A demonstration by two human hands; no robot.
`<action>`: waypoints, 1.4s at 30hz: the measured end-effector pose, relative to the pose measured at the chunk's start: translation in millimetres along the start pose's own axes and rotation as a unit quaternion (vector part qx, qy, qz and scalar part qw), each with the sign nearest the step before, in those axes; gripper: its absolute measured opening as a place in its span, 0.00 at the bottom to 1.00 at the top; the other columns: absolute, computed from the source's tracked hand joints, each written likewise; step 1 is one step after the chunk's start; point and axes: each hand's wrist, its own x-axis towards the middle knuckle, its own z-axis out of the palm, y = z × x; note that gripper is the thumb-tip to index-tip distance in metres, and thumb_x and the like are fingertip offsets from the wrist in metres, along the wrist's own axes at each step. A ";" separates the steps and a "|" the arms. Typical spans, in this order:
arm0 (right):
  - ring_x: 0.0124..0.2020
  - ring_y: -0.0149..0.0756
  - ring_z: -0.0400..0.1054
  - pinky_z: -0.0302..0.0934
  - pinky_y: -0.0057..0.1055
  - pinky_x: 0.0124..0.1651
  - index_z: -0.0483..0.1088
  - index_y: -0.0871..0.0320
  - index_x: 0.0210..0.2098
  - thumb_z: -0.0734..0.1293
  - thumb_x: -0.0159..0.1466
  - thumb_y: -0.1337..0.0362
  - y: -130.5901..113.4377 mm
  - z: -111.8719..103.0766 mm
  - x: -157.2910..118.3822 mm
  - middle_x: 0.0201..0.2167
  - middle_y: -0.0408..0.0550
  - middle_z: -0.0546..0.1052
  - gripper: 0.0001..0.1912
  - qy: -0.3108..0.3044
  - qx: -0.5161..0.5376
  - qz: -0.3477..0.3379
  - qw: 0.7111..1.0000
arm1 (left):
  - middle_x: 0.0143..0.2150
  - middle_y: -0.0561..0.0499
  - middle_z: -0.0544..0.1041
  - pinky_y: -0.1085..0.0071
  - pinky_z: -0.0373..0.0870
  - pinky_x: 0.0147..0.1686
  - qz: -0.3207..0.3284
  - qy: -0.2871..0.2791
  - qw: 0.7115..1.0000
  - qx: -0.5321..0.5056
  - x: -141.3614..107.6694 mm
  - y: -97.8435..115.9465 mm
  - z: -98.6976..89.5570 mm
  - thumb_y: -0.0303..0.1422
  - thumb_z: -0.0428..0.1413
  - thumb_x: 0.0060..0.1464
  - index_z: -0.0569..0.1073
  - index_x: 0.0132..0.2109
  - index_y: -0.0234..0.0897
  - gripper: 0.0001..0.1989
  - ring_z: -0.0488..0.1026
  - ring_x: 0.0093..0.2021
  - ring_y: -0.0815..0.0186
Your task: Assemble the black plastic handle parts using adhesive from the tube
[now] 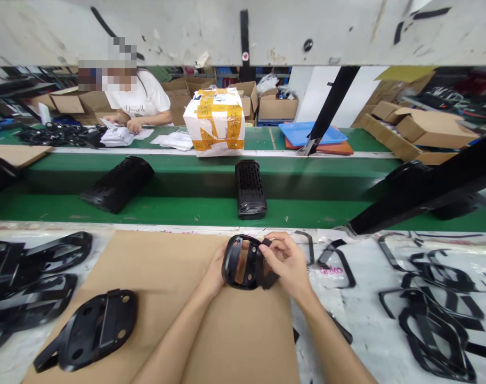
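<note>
A black oval plastic frame (249,261) with slots and round holes is held up over the brown cardboard sheet (239,336). My left hand (217,269) grips its left edge, fingers partly hidden behind it. At its right side, my right hand (285,261) pinches a black strap (269,266) between thumb and fingers. On the cardboard at left lies a similar black part (99,328) with a strap across it. Several black straps (435,309) lie to the right, one bent strap (339,261) close to my right hand.
Beyond the cardboard runs a green conveyor (195,208) bearing black perforated housings (251,189). Several black parts (39,266) are piled at left. Dark slanted posts (419,186) stand at right. Across the line, a person (141,101) handles white papers near a taped box (215,122).
</note>
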 end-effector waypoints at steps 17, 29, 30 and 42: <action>0.39 0.40 0.72 0.68 0.37 0.44 0.76 0.50 0.48 0.65 0.72 0.65 -6.1 8.7 -8.6 0.39 0.47 0.78 0.09 0.017 -0.126 -0.122 0.984 | 0.38 0.50 0.79 0.70 0.71 0.41 0.037 -0.020 0.999 0.001 2.3 -3.2 0.3 0.52 0.62 0.55 0.77 0.47 0.36 0.24 0.74 0.38 0.63; 0.41 0.38 0.77 0.70 0.35 0.46 0.69 0.52 0.44 0.67 0.71 0.62 3.9 11.3 -9.2 0.38 0.46 0.79 0.04 0.050 -0.046 -0.056 0.996 | 0.39 0.51 0.78 0.70 0.69 0.44 0.035 -0.004 0.999 0.002 3.3 -4.3 1.4 0.54 0.61 0.55 0.75 0.49 0.36 0.27 0.73 0.38 0.64; 0.40 0.38 0.76 0.69 0.35 0.45 0.69 0.52 0.44 0.68 0.71 0.62 4.2 11.4 -8.8 0.37 0.46 0.78 0.03 0.047 -0.060 -0.065 0.995 | 0.40 0.51 0.79 0.70 0.69 0.46 0.039 0.000 0.999 0.000 2.9 -4.9 1.9 0.54 0.61 0.55 0.75 0.50 0.36 0.27 0.74 0.39 0.63; 0.38 0.38 0.70 0.66 0.36 0.41 0.75 0.51 0.40 0.69 0.68 0.67 -0.3 9.9 -5.0 0.38 0.46 0.73 0.04 0.071 -0.117 -0.153 0.979 | 0.40 0.52 0.73 0.70 0.64 0.49 0.116 0.008 0.992 0.055 -6.9 -7.2 5.2 0.51 0.51 0.67 0.71 0.44 0.38 0.19 0.68 0.42 0.63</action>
